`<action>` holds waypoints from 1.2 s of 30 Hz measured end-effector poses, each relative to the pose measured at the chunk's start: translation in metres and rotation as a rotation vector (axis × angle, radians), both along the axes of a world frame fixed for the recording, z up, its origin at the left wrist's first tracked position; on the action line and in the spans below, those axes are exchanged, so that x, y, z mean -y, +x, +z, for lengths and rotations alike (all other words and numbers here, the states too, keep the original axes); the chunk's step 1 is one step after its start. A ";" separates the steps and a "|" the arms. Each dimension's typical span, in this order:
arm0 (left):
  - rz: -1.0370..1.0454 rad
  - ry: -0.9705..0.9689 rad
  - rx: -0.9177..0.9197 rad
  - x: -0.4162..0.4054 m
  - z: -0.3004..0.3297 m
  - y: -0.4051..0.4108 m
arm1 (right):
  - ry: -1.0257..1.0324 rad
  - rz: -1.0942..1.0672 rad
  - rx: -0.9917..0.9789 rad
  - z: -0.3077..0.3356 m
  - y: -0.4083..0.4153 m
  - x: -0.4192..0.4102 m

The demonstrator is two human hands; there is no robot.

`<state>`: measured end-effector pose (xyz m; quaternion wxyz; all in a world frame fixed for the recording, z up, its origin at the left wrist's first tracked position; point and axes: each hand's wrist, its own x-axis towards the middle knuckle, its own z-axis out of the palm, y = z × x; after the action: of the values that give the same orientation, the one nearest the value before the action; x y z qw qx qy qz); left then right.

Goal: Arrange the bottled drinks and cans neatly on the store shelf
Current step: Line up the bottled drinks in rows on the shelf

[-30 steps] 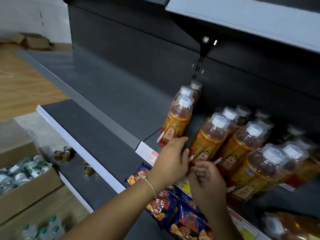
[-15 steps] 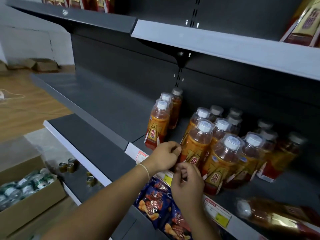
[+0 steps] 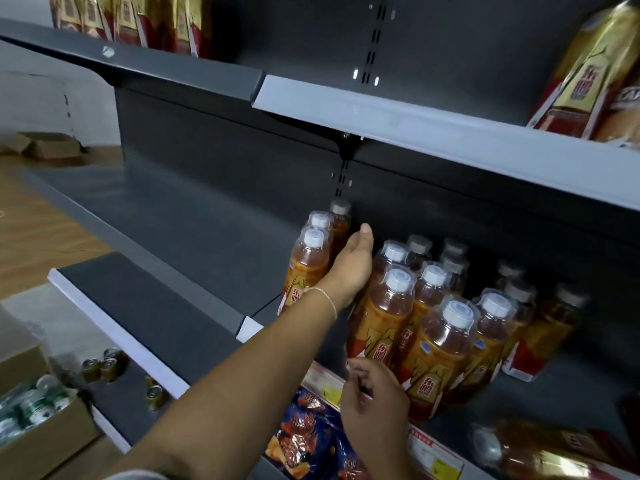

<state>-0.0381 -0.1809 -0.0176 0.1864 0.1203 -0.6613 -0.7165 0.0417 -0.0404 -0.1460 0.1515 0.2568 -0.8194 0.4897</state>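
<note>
Orange drink bottles with white caps stand in rows on the dark shelf (image 3: 194, 237). My left hand (image 3: 349, 268) reaches into the gap between the leftmost row (image 3: 308, 261) and the second row (image 3: 388, 306). Its fingers are straight, and it lies against the bottles on both sides. My right hand (image 3: 374, 400) hovers at the shelf's front edge with fingers loosely curled. It sits by the base of the second row's front bottle and holds nothing I can see. More bottles (image 3: 440, 351) stand in further rows to the right.
One bottle (image 3: 540, 452) lies on its side at the shelf's lower right. Blue snack bags (image 3: 304, 434) hang below the price strip. Small cans (image 3: 107, 367) sit on a lower shelf, and a cardboard box (image 3: 45, 434) of bottles stands on the floor. The upper shelf (image 3: 415, 123) overhangs.
My left hand left the front bottle's label and pushed deeper between the first two rows. The right hand dropped slightly to the shelf edge. The view tilted upward.
</note>
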 end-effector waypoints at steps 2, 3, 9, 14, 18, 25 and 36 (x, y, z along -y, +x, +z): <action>-0.022 0.192 0.064 0.004 0.008 -0.018 | 0.008 -0.035 -0.009 0.001 0.000 0.001; -0.056 0.286 0.093 0.006 0.008 -0.024 | 0.005 -0.053 -0.002 0.001 0.000 0.001; -0.152 0.387 0.161 0.015 -0.017 -0.053 | -0.083 -0.089 0.244 0.034 0.012 0.010; -0.136 0.399 0.099 0.014 -0.024 -0.072 | 0.033 -0.085 -0.079 0.108 0.010 0.006; -0.082 0.460 0.043 0.019 -0.027 -0.078 | 0.167 -0.088 -0.325 0.163 -0.017 0.003; 0.049 0.549 0.130 0.024 -0.040 -0.096 | 0.780 -0.017 -0.073 0.207 -0.076 0.030; -0.026 0.187 0.192 0.021 -0.054 -0.113 | 0.912 0.047 0.030 0.199 -0.096 0.029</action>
<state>-0.1513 -0.2024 -0.0714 0.1011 0.1964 -0.6081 -0.7625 -0.0544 -0.0699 0.0531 -0.0002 0.3086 -0.9473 0.0857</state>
